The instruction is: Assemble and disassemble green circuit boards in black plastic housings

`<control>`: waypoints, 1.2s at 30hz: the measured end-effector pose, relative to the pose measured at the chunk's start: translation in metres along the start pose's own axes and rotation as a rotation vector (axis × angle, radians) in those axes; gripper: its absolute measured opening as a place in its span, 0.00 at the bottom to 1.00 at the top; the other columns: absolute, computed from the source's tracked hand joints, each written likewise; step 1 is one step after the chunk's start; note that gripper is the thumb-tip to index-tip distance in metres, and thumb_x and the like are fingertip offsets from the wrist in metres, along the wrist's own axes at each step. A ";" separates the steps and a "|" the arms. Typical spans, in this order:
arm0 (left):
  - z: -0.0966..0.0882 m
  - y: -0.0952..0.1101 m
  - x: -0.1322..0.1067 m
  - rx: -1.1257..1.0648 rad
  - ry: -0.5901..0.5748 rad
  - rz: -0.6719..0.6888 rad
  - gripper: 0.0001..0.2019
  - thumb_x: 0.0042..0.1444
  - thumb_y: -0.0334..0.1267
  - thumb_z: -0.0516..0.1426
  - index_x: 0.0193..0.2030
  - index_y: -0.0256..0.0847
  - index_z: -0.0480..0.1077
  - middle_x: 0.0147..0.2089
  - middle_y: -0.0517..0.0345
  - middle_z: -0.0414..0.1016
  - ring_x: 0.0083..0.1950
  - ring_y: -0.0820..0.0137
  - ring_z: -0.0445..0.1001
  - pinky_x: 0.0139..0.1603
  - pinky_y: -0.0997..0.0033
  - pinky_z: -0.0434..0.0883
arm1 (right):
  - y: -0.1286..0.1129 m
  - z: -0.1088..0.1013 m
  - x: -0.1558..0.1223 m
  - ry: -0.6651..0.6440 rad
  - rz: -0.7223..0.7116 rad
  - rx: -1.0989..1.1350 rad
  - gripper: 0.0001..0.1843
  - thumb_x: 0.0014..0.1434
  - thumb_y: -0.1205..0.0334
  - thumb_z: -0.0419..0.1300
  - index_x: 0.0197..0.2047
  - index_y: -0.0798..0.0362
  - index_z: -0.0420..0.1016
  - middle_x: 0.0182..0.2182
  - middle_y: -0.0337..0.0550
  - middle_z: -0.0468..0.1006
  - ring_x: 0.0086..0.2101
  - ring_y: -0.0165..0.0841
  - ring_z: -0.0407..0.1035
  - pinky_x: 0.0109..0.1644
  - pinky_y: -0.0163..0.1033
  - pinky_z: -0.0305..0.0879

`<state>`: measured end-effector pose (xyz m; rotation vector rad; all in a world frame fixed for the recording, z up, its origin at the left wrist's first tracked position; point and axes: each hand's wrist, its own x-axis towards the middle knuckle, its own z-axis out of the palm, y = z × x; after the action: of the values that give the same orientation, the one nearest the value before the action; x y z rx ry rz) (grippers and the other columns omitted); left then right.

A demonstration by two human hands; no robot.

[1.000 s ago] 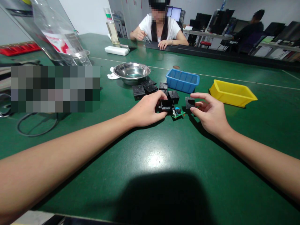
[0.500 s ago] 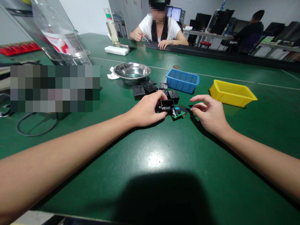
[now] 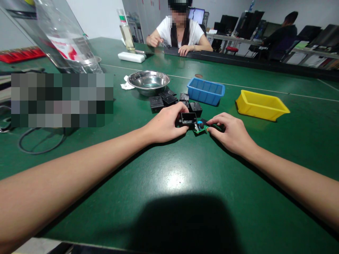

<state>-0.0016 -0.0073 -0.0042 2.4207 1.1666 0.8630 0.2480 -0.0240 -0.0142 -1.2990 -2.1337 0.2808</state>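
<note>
My left hand [image 3: 169, 122] is closed around a small black plastic casing [image 3: 188, 119], its open side facing me. Just right of the casing, a green circuit board [image 3: 201, 128] with a blue round component sits close to the table. My right hand [image 3: 230, 132] has its thumb and index finger at the board's right edge, pinching it; the exact contact is small and partly hidden. Behind my left hand lie several more black casings [image 3: 157, 103] in a loose group.
Beyond the casings stand a steel bowl [image 3: 148, 82], a blue bin [image 3: 206, 92] and a yellow bin [image 3: 262, 107] on the green table [image 3: 169, 162]. A large plastic bottle [image 3: 66, 46] and a cable [image 3: 41, 152] are at left. A person in white [image 3: 194, 30] sits opposite.
My right hand has moved left to the circuit board, and its thumb and index finger have come closer together at the board's edge. My left hand keeps the casing in place.
</note>
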 end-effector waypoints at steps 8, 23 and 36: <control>0.001 0.000 0.000 -0.005 0.001 0.005 0.14 0.52 0.37 0.61 0.44 0.39 0.67 0.39 0.58 0.75 0.37 0.69 0.72 0.39 0.70 0.67 | -0.002 0.000 0.000 0.014 0.092 0.015 0.05 0.55 0.61 0.67 0.36 0.52 0.80 0.28 0.40 0.77 0.30 0.35 0.69 0.38 0.42 0.63; 0.001 0.000 0.000 -0.007 0.001 0.003 0.14 0.52 0.38 0.61 0.44 0.40 0.67 0.39 0.58 0.75 0.36 0.69 0.72 0.39 0.69 0.67 | 0.002 0.004 -0.002 -0.019 -0.038 -0.125 0.16 0.58 0.69 0.59 0.45 0.49 0.85 0.46 0.50 0.81 0.48 0.47 0.73 0.54 0.54 0.67; 0.002 -0.001 -0.001 -0.017 0.008 0.004 0.14 0.51 0.38 0.61 0.44 0.40 0.67 0.39 0.58 0.75 0.36 0.68 0.73 0.38 0.69 0.67 | 0.001 0.003 -0.003 -0.067 -0.130 -0.064 0.24 0.57 0.74 0.55 0.52 0.49 0.82 0.56 0.50 0.80 0.56 0.47 0.73 0.60 0.55 0.67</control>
<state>-0.0017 -0.0069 -0.0064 2.4089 1.1538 0.8814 0.2481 -0.0253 -0.0182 -1.1956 -2.2893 0.2055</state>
